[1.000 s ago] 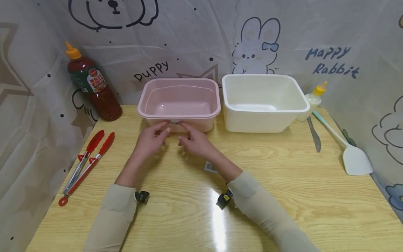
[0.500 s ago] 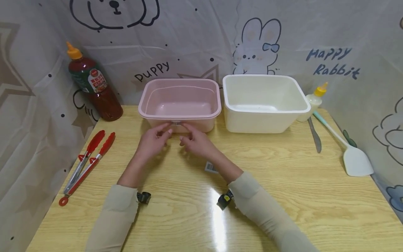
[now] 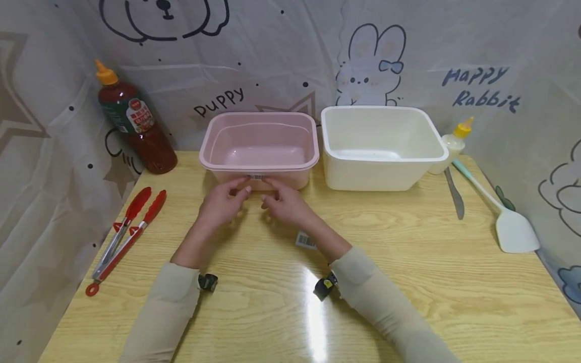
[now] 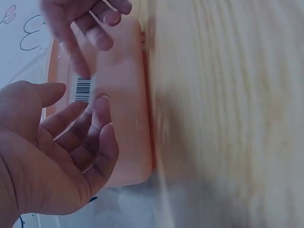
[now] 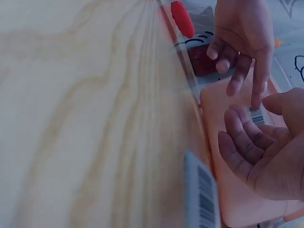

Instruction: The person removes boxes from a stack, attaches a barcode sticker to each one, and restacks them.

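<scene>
A pink plastic basin [image 3: 258,168] stands at the back of the table, a small barcode label [image 3: 256,177] stuck to its front wall. My left hand [image 3: 220,205] touches the label's left end with its index fingertip. From the other side, my right hand [image 3: 288,205] has its index fingertip at the label's right end. The other fingers of both hands are loosely bent and hold nothing. In the left wrist view the barcode [image 4: 83,89] shows between the two fingertips. A second barcode sticker [image 3: 305,240] lies near my right wrist, also seen in the right wrist view.
A white bin [image 3: 376,176] stands right of the basin. A red sauce bottle [image 3: 136,128] and red-tipped tongs [image 3: 124,234] are at left. On the right are a small yellow-capped bottle [image 3: 455,143], a spreader knife [image 3: 454,196] and a white spatula [image 3: 515,232].
Both hands stay at the label with only a slight shift to the right. The basin and the other things keep their places.
</scene>
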A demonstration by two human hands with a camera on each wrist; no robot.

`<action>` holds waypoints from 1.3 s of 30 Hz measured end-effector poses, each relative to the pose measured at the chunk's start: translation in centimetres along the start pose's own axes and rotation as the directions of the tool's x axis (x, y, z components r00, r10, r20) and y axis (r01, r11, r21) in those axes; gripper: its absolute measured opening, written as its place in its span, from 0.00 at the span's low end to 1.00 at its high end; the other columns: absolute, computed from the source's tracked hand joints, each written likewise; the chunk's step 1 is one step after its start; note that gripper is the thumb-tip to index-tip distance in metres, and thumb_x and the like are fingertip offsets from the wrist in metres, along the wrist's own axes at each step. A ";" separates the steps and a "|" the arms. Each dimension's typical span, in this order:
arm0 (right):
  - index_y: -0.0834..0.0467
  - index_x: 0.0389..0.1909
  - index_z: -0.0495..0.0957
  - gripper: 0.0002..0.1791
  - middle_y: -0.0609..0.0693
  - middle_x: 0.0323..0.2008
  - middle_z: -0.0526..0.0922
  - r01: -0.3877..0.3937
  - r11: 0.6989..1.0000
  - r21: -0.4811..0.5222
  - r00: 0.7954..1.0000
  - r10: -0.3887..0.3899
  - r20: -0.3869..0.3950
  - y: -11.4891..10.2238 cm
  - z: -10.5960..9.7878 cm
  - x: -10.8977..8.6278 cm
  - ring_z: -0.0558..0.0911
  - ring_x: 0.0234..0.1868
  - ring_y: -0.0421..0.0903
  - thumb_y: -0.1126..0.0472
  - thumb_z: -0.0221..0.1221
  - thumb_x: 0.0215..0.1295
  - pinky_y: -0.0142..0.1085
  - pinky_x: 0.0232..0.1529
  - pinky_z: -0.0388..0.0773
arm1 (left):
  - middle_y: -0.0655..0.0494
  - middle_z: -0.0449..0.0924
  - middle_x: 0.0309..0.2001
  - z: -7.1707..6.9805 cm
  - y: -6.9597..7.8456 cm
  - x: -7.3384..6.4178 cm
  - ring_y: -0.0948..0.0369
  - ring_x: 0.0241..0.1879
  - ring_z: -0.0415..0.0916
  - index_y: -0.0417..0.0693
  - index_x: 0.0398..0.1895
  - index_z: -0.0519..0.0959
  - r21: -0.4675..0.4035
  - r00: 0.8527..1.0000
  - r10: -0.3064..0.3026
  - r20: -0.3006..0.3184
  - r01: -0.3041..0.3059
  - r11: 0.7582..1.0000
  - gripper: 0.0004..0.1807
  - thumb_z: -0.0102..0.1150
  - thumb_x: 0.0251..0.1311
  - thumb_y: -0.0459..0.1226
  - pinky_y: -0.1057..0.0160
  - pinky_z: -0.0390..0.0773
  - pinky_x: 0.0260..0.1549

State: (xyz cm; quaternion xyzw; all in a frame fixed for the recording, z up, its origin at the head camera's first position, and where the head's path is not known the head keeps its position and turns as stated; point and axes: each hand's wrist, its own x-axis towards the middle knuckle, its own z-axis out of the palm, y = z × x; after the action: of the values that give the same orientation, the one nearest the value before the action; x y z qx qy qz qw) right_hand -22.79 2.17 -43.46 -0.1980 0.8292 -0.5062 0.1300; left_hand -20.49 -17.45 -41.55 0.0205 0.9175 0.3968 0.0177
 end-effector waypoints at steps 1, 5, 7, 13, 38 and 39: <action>0.53 0.77 0.60 0.32 0.57 0.39 0.88 -0.008 1.000 -0.004 1.000 0.008 0.001 0.0 -0.1 -0.1 0.88 0.33 0.53 0.56 0.54 0.76 0.35 0.32 0.84 | 0.44 0.84 0.52 0.0 0.0 0.0 0.52 0.29 0.84 0.58 0.73 0.71 -0.002 1.000 0.001 0.003 -0.001 1.000 0.27 0.52 0.74 0.52 0.61 0.77 0.22; 0.51 0.79 0.57 0.34 0.56 0.41 0.89 -0.009 0.999 -0.044 0.999 0.011 0.040 -0.1 -0.3 -0.1 0.88 0.33 0.53 0.56 0.54 0.75 0.34 0.32 0.83 | 0.46 0.85 0.52 0.2 0.3 0.3 0.56 0.30 0.84 0.60 0.73 0.70 0.025 0.999 0.008 0.036 -0.009 1.000 0.28 0.53 0.73 0.53 0.62 0.78 0.25; 0.50 0.80 0.55 0.36 0.56 0.42 0.89 0.004 0.998 -0.063 0.998 0.000 0.056 -0.2 -0.4 0.0 0.88 0.34 0.53 0.55 0.55 0.75 0.35 0.33 0.84 | 0.48 0.85 0.52 0.3 0.6 0.4 0.57 0.31 0.84 0.61 0.74 0.69 0.040 0.999 0.001 0.046 -0.003 0.999 0.29 0.53 0.73 0.54 0.62 0.78 0.28; 0.50 0.81 0.53 0.38 0.56 0.45 0.87 0.013 0.998 -0.066 0.998 -0.009 0.057 -0.2 -1.1 -0.7 0.87 0.39 0.52 0.56 0.56 0.74 0.37 0.35 0.85 | 0.46 0.84 0.53 -0.4 0.6 -0.1 0.53 0.34 0.85 0.59 0.75 0.68 0.034 0.999 -0.022 0.026 0.021 0.999 0.30 0.52 0.74 0.54 0.59 0.78 0.34; 0.57 0.65 0.77 0.24 0.54 0.46 0.88 0.083 0.900 -0.427 0.991 -0.029 0.132 2.5 -8.2 -7.9 0.86 0.43 0.48 0.54 0.61 0.71 0.45 0.50 0.83 | 0.55 0.74 0.71 2.1 3.3 -3.3 0.50 0.57 0.83 0.64 0.79 0.61 0.203 0.981 0.127 0.146 -0.155 0.967 0.44 0.66 0.62 0.58 0.42 0.80 0.54; 0.56 0.65 0.77 0.25 0.54 0.47 0.88 0.077 0.892 -0.446 0.990 -0.016 0.139 2.7 -8.2 -8.1 0.86 0.43 0.47 0.53 0.62 0.71 0.45 0.50 0.83 | 0.55 0.74 0.70 2.3 3.4 -3.4 0.51 0.58 0.83 0.65 0.79 0.61 0.218 0.978 0.131 0.160 -0.165 0.962 0.43 0.66 0.61 0.59 0.42 0.80 0.53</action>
State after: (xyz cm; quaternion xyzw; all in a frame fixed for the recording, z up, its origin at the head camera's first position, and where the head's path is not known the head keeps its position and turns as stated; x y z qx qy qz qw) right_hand -19.52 13.41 -42.00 -0.2756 0.9084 -0.2894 0.1230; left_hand -16.86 -13.57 -40.58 0.1196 0.9495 0.2854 0.0516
